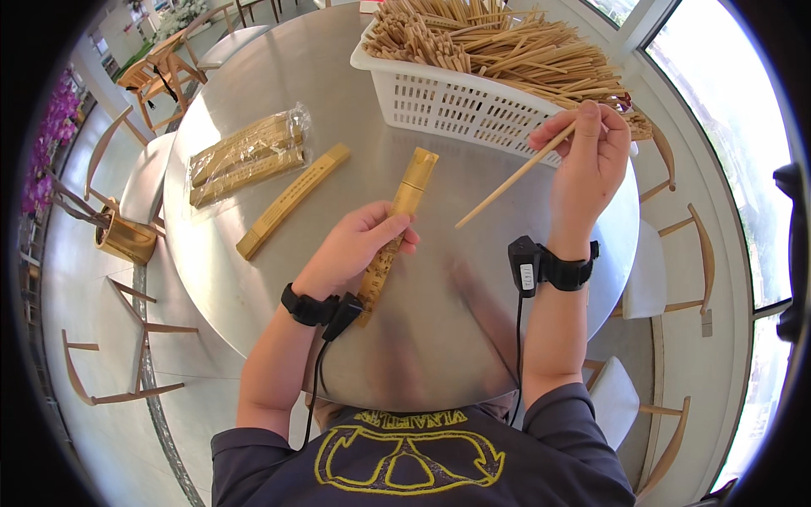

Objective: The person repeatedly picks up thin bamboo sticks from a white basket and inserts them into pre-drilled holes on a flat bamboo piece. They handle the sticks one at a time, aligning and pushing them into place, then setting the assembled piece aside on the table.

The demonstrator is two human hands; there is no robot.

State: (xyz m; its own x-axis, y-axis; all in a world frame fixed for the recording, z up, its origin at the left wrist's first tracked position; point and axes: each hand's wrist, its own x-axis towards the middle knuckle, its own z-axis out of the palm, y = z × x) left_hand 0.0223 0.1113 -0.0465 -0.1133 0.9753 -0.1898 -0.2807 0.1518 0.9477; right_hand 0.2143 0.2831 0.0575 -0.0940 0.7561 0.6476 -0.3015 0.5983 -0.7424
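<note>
My left hand (374, 237) grips a long, narrow gold paper sleeve (415, 177) with dark printed writing, its upper end pointing away from me. My right hand (589, 149) is raised over the right of the table and pinches one wooden chopstick (507, 184) near its upper end; the stick slants down to the left, its lower tip apart from the sleeve. Another gold paper sleeve (294, 199) lies left of my left hand. Beyond it lies a clear plastic bag (247, 155) with several gold sleeves inside. Whether the held sleeve has anything in it is hidden.
A white plastic basket (469, 108) heaped with loose wooden chopsticks (538, 51) stands at the far right of the round metal table (342, 95). Wooden chairs with pale seats (646, 272) surround the table. A black cable (519, 355) runs from each wrist strap towards me.
</note>
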